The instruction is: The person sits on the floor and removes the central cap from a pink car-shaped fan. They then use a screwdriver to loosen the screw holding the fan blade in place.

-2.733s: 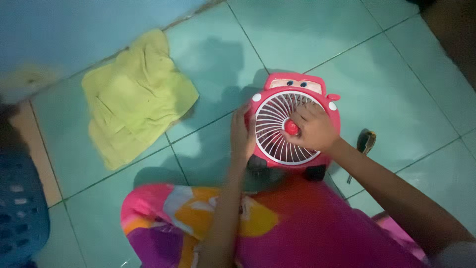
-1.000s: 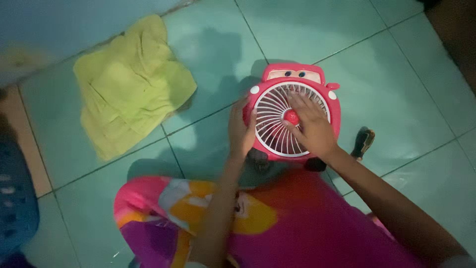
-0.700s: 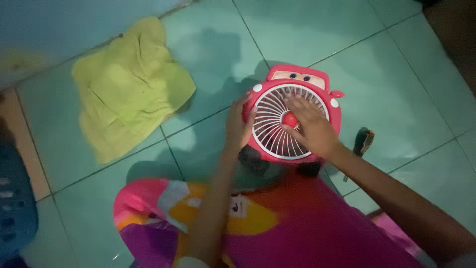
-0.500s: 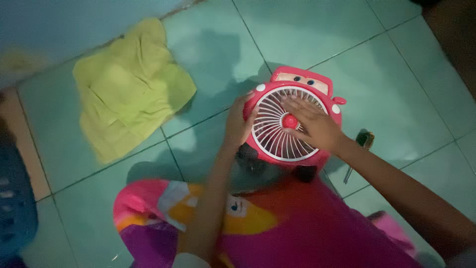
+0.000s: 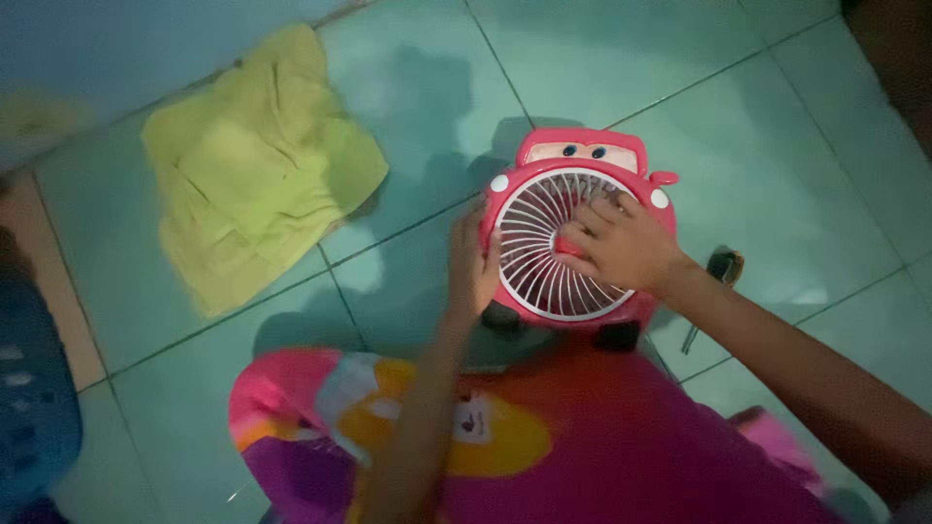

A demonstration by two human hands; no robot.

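Head view, looking down on a teal tiled floor (image 5: 777, 126), and there is the fan (image 5: 573, 243) — a small red one shaped like a cartoon car, with eyes on the top panel and a round white grille. It sits right of centre, just beyond the person's lap, which is covered in bright pink, purple and orange cloth (image 5: 544, 446). The grille faces up toward the camera. The fan's long axis runs away from the person: eyes at the far end, two dark wheels at the near end beside the lap.

The left hand (image 5: 473, 267) is on the fan's left rim, fingers laid along the red edge, steadying it rather than wrapped round it. The right hand (image 5: 621, 247) lies flat over the grille, fingers loosely bent and close together, tips at the red hub in the centre — pressing or pinching there, but I cannot tell which, since the hand hides the contact.

Off to the left, well apart from the fan, a crumpled yellow cloth (image 5: 257, 165) lies on the tiles. Just right of the right wrist a dark-handled tool (image 5: 718, 277) rests on the floor — it looks like a screwdriver, too dim to be sure. At the far left edge, a blue basket (image 5: 34, 408), blurred.
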